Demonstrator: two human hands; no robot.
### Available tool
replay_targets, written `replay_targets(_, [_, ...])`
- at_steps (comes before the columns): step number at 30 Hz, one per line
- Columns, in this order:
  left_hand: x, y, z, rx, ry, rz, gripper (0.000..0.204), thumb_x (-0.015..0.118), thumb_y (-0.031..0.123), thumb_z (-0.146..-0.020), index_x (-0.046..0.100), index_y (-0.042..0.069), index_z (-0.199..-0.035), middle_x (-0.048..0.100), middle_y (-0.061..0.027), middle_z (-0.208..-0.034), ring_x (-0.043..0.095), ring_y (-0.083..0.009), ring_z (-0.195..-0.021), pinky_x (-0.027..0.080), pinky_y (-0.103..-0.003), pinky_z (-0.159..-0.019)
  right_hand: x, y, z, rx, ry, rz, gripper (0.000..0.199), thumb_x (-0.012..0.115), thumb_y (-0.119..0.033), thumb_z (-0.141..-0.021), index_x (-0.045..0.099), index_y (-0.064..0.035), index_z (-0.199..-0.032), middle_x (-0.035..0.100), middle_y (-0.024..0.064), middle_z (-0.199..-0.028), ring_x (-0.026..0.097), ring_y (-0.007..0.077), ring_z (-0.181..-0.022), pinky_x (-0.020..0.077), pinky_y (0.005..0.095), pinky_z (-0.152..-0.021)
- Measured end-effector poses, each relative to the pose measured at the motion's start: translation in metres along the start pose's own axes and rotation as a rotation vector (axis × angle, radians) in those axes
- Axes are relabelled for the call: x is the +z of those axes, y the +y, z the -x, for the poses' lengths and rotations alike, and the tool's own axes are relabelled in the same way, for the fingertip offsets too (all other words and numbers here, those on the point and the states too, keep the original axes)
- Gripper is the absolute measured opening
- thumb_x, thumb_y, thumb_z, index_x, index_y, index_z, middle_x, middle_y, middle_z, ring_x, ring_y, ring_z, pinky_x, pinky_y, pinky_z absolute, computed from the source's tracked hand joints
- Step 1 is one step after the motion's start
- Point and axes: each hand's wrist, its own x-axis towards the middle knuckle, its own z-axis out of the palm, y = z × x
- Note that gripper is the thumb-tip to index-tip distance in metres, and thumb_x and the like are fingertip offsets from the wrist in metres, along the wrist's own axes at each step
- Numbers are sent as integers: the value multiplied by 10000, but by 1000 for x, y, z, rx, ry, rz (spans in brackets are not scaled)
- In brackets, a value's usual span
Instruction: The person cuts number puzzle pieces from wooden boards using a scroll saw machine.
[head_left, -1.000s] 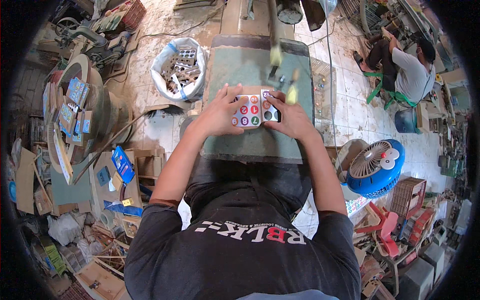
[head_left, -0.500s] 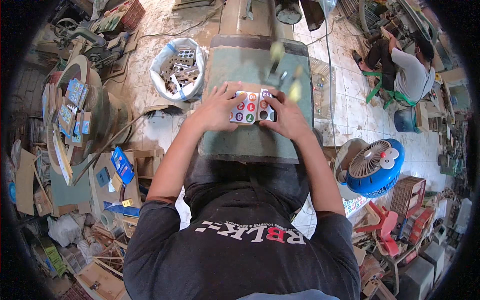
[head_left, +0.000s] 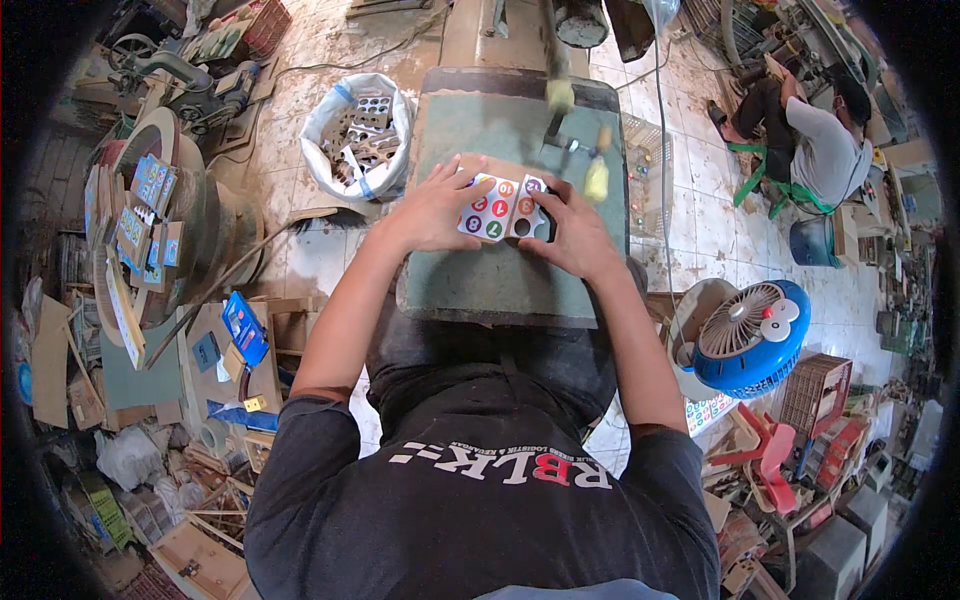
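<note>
A small white board (head_left: 490, 208) printed with coloured number circles lies on the grey-green machine table (head_left: 480, 290). Its right part is a narrower strip (head_left: 524, 229) with a dark round hole, seemingly parted from the rest by a thin gap. My left hand (head_left: 432, 212) grips the board's left side, thumb at the near edge and index finger over the far corner. With thumb and index finger, my right hand (head_left: 580, 238) pinches the strip from the right. Just beyond that hand stands a dark machine arm with yellowish knobs (head_left: 596, 180); a blade cannot be made out.
A white sack (head_left: 310, 150) of cut scraps stands left of the table. Stacked printed pieces (head_left: 150, 190) lie on a round stand at far left. At right are a blue fan (head_left: 750, 335), a hanging cable (head_left: 660, 150) and a seated person (head_left: 820, 150).
The board has turned slightly clockwise, and both hands have shifted a little with it, still gripping. The machine's knobs sit a little differently and look less blurred.
</note>
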Motion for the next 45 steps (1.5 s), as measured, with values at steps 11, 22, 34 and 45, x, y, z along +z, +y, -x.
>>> replay_targets(11, [0, 11, 7, -64, -28, -22, 966, 915, 389, -756, 513, 225, -1619, 293, -112, -1775, 228, -434, -1634, 223, -628, -1317, -7, -6, 2, 56, -72, -44, 834, 915, -419, -789, 596, -67, -1475, 542, 198, -1540, 585, 448, -1324, 490, 499, -1137])
replay_targets(22, [-6, 6, -3, -63, 1, 30, 886, 925, 303, -769, 570, 229, -1577, 327, -77, -1766, 243, -402, -1635, 237, -630, -1313, -2, -16, -1, 64, -23, -32, 844, 940, -426, -764, 630, -57, -1457, 525, 156, -1562, 574, 393, -1376, 504, 475, -1132])
replay_targets(34, [-8, -2, -7, -66, -58, 22, 808, 889, 232, -808, 592, 247, -1559, 316, -77, -1771, 233, -383, -1642, 229, -655, -1310, 2, -15, 0, 107, 4, -2, 712, 932, -345, -785, 668, -74, -1388, 561, 154, -1522, 600, 410, -1334, 520, 491, -1103])
replay_targets(45, [-17, -6, -14, -45, -60, 20, 753, 848, 171, -832, 611, 231, -1544, 330, -79, -1765, 240, -407, -1635, 255, -613, -1318, 19, -10, -2, 68, 168, 29, 539, 845, -258, -880, 705, -91, -1373, 621, 143, -1468, 640, 393, -1265, 530, 500, -1055])
